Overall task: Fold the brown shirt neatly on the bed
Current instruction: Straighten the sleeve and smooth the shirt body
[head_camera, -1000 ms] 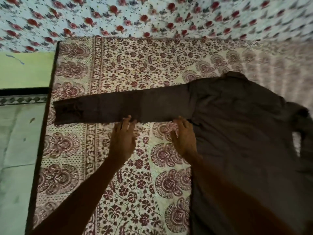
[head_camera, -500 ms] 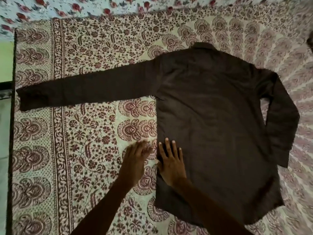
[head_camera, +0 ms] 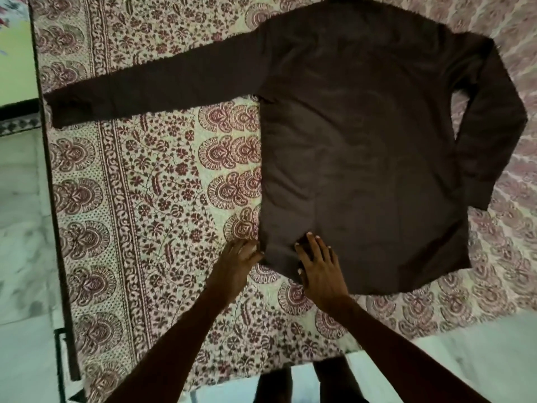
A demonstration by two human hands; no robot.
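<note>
The brown shirt (head_camera: 360, 135) lies flat, spread over the bed's patterned sheet (head_camera: 151, 205), collar at the far side. Its left sleeve stretches straight out to the bed's left edge; its right sleeve bends down along the body. My right hand (head_camera: 318, 264) rests flat, fingers spread, on the shirt's lower left corner near the hem. My left hand (head_camera: 236, 261) lies on the sheet just left of that corner, fingertips touching the shirt's side edge. Neither hand grips the cloth.
The bed's dark frame edge (head_camera: 53, 199) runs down the left, with pale marble floor (head_camera: 20, 234) beyond it. The bed's near edge lies below my forearms, where my legs (head_camera: 305, 385) stand on the floor. Patterned sheet surrounds the shirt.
My hands slid from the left sleeve's lower edge down along the shirt's left side to its bottom corner. The view shifted down and right, bringing the whole shirt and the bed's near edge into sight.
</note>
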